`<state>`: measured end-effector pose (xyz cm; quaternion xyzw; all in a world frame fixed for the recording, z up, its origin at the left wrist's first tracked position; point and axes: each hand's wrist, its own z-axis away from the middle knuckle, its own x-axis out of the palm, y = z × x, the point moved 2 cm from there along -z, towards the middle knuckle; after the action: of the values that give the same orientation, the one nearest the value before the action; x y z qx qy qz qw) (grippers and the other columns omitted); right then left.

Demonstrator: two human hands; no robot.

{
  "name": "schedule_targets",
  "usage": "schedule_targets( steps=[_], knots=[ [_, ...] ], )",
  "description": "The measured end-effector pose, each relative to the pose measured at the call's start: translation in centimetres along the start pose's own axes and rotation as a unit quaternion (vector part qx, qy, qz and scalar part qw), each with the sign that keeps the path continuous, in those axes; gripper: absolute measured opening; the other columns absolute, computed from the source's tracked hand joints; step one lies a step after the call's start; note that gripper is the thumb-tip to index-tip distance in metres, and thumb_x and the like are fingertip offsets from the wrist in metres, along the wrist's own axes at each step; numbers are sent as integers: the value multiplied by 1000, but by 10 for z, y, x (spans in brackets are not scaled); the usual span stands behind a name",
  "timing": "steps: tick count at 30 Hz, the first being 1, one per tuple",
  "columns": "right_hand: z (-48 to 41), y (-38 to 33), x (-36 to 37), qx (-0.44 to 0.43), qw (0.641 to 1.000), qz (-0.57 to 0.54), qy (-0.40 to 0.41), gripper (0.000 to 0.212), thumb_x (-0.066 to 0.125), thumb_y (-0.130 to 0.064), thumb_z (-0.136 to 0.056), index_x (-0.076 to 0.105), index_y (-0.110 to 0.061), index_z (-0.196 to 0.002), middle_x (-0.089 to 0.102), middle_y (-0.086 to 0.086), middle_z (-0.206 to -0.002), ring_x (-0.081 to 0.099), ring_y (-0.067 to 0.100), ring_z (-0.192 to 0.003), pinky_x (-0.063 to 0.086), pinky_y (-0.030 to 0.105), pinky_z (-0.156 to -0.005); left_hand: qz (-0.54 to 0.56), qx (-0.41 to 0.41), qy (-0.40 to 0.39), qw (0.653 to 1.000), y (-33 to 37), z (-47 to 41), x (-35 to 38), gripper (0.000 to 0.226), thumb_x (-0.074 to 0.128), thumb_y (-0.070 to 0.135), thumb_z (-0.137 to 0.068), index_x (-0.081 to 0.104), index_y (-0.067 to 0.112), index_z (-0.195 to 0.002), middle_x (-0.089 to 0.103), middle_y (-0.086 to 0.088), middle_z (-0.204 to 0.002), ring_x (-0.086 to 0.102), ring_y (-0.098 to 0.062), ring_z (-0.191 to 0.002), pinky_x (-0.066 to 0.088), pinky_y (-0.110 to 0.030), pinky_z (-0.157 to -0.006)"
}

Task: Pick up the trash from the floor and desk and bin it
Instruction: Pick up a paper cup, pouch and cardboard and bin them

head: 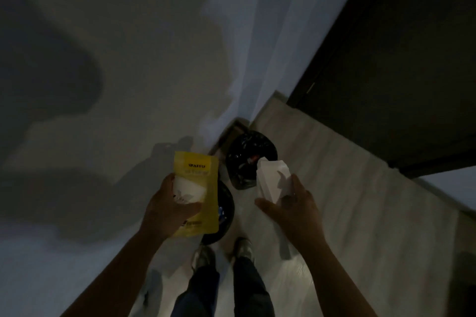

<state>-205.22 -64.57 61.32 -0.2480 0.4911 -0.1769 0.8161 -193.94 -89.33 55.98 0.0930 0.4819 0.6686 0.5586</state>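
The person stands in 2 pale shoes (203,257) and dark trousers on the light wood-look floor (347,201). Above them the left hand (167,203) is clamped on a flat yellow plastic pouch (206,203), with a white crumpled paper piece (189,188) pinned against the pouch's front. The right hand (291,206) grips a white folded paper wrapper (273,177), thumb out to the side. Beyond the hands sit 2 round bins: the near black-lined bin (226,204) partly behind the pouch, the far black-lined bin (251,154) in the corner by the white wall (128,59). A dark door (399,72) stands to the right.
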Motion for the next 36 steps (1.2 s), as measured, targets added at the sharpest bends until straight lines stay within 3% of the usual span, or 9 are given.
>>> schedule_targets(
  steps=[2, 5, 9, 11, 15, 18, 20, 27, 36],
  knots=[
    [-24, 13, 18, 11, 999, -23, -47, 92, 73, -63, -66, 32, -26, -140, 48, -10, -122, 52, 8, -99, 48, 22, -73, -27, -21, -10, 999, -21, -22, 17, 84, 86, 36, -54, 41, 36, -124, 55, 17, -96, 57, -15, -85, 52, -31, -61],
    [-57, 36, 49, 34, 992, -64, -104, 86, 75, -60, -64, 37, -32, -136, 54, -1, -125, 57, 16, -106, 53, 37, -88, -37, -67, -23, 997, -57, -52, 43, 91, 87, 23, -63, 37, 24, -138, 52, 2, -108, 54, -22, -93, 54, -40, -72],
    [-95, 62, 89, 49, 992, 18, -116, 104, 76, -61, -64, 24, -25, -147, 44, 2, -131, 46, 17, -111, 48, 29, -86, -30, -93, -30, 995, -105, -88, 77, 97, 86, 13, -65, 29, 19, -144, 51, 4, -116, 54, -25, -106, 46, -19, -64],
    [-108, 80, 108, 59, 989, 18, -137, 102, 74, -61, -66, 20, -27, -146, 41, 7, -134, 47, 21, -115, 44, 29, -85, -54, -119, -34, 991, -130, -104, 93, 106, 86, 16, -66, 19, 14, -148, 44, -7, -134, 49, -31, -117, 46, -25, -74],
    [-131, 112, 145, 55, 983, 13, -177, 96, 71, -56, -73, 16, -32, -147, 34, 11, -144, 45, 29, -124, 41, 31, -94, -81, -170, -55, 981, -178, -133, 123, 97, 87, 26, -63, 25, 14, -136, 48, -11, -123, 56, -25, -95, 53, -32, -64],
    [-144, 129, 171, 47, 980, 26, -193, 92, 71, -54, -73, 22, -28, -146, 41, 9, -140, 48, 26, -122, 45, 42, -100, -93, -174, -64, 978, -209, -155, 143, 95, 87, 29, -64, 28, 12, -136, 48, -12, -125, 55, -31, -106, 55, -40, -80],
    [-150, 142, 190, 50, 977, 29, -204, 92, 71, -54, -74, 20, -29, -147, 38, 9, -143, 46, 26, -124, 43, 38, -101, -97, -180, -71, 976, -227, -170, 154, 94, 86, 33, -65, 29, 12, -136, 50, -13, -126, 56, -33, -108, 55, -42, -82],
    [-173, 173, 247, 42, 977, 16, -206, 92, 71, -59, -70, 22, -35, -144, 43, 0, -137, 44, 8, -108, 33, 15, -81, -114, -193, -69, 972, -277, -222, 184, 88, 81, 37, -70, 36, 13, -142, 50, -14, -134, 52, -34, -120, 52, -47, -92],
    [-196, 201, 303, 56, 972, 43, -223, 96, 69, -62, -70, 16, -36, -146, 39, 4, -139, 47, 21, -118, 35, 25, -84, -130, -178, -43, 974, -324, -278, 208, 91, 80, 35, -72, 31, 12, -146, 43, -16, -142, 45, -35, -127, 43, -46, -102]
  ],
)
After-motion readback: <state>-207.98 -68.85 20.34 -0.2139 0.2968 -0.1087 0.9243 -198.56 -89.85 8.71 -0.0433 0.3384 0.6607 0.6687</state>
